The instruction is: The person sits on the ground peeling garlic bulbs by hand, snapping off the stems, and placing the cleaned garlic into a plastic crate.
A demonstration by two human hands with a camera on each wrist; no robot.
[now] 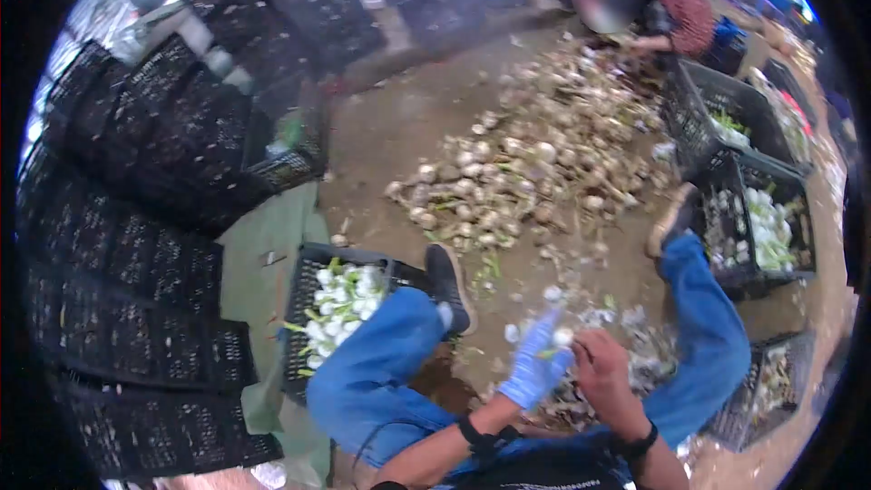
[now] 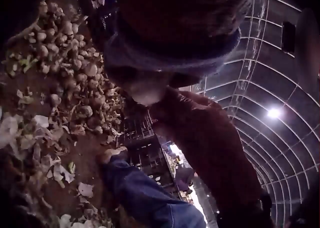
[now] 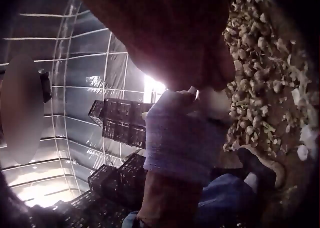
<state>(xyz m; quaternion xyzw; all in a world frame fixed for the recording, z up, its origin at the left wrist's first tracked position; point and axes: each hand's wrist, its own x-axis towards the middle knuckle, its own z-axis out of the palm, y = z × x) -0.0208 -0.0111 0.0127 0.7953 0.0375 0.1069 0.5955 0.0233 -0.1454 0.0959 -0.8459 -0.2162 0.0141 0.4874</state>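
Observation:
My left hand [image 1: 535, 370], in a pale blue glove, holds a whitish garlic bulb [image 1: 562, 338] low between my knees. A green stem shows beside its fingers. My bare right hand [image 1: 603, 370] is curled close against the bulb from the other side. In the left wrist view the right hand's fingertips [image 2: 159, 110] meet the pale bulb [image 2: 145, 91]. Seen from the right wrist, the gloved hand [image 3: 180, 138] grips below, and the right hand covers part of the bulb [image 3: 215, 103]. Peeled skins [image 1: 635, 331] litter the ground beneath both hands.
A large heap of garlic [image 1: 535, 163] spreads ahead. A black crate [image 1: 295, 358] of white bulbs stands by my left knee; more crates [image 1: 739, 159] stand right. Stacked crates [image 1: 136, 281] line the left side. Another person [image 1: 685, 0] sits behind the heap.

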